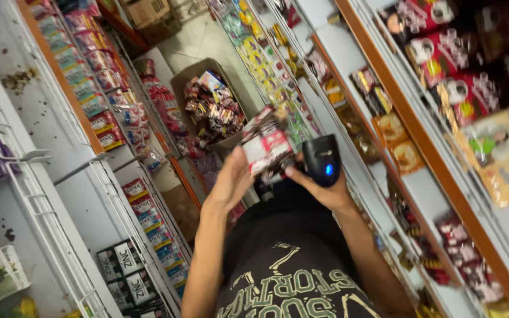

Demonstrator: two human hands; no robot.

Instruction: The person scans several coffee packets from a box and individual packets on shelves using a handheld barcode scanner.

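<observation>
**Snack packs lifted beside a handheld scanner, between two shelf rows**

I see my left hand (231, 179) raised at chest height with its palm against a bundle of red-and-white snack packs (266, 147); the fingers wrap the far side, so the hand is closed on the bundle, which tilts with a printed face turned toward the black handheld scanner (321, 160); I judge it is held that way so that face meets the scanner's front. My right hand (325, 188) is closed around the scanner from below, thumb near its side; a small blue light glows on the body; scanner and packs are just beside each other, perhaps touching.

Beyond the hands an open cardboard box (210, 100) stands on the floor, full of mixed red, brown and blue wrappers, near enough to reach. On one side, white wire shelves (119, 200) carry rows of small red and blue sachets, with black-and-white packs lower down; on the other, orange-edged shelving (419, 135) holds dark red bags, orange pouches and yellow packets; the labels are too blurred to tell more.
</observation>
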